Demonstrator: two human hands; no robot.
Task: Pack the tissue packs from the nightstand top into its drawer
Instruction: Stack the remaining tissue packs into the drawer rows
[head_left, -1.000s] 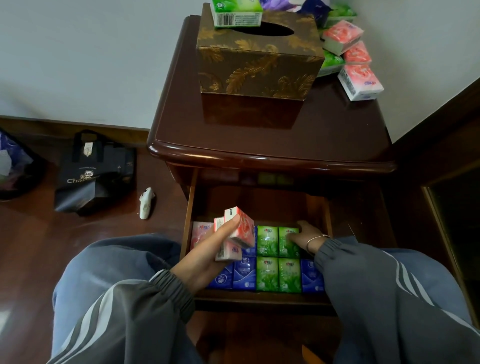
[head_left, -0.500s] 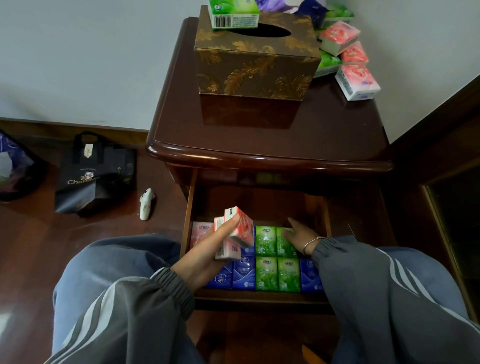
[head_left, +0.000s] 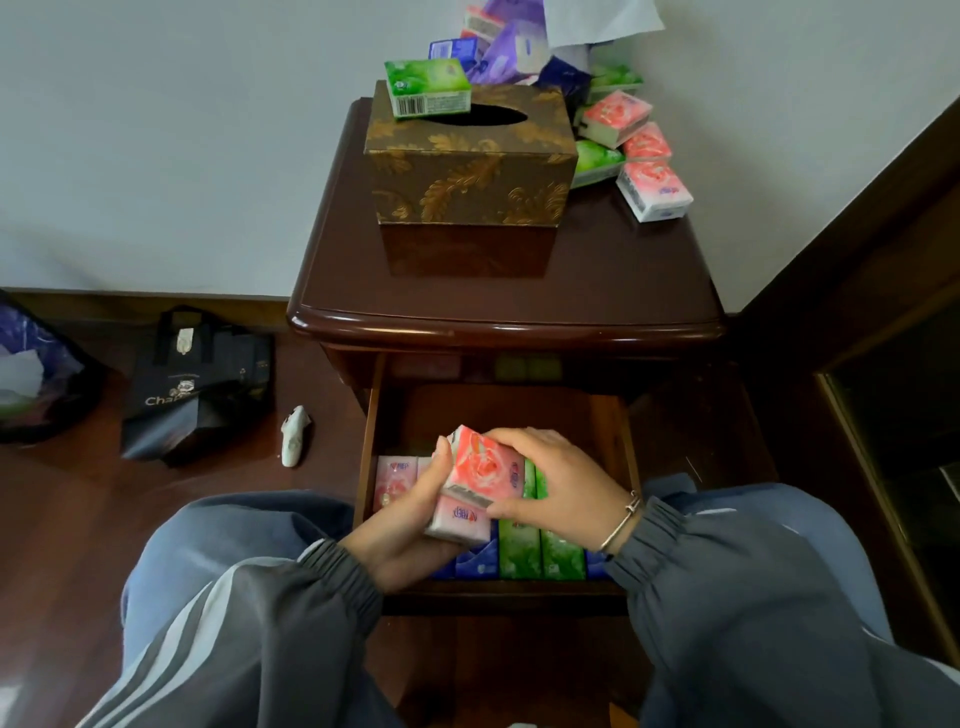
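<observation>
Head view. Nightstand (head_left: 504, 291): drawer (head_left: 371, 431) pulled out at its front, rows of packs (head_left: 519, 551) standing inside. Tissue box (head_left: 467, 171) on the nightstand top, loose packs (head_left: 654, 189) heaped at its back right corner. Over the drawer, left hand (head_left: 400, 535) grips two pink packs; right hand (head_left: 561, 483) curls round the upper pink pack (head_left: 483, 467). Step, likely: separating one for placing. Next calls for seating it upright in the pink row, nightstand-left side.

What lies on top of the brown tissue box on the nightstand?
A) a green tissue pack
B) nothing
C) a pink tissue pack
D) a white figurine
A: a green tissue pack with a barcode on its side rests on the tissue box.
</observation>
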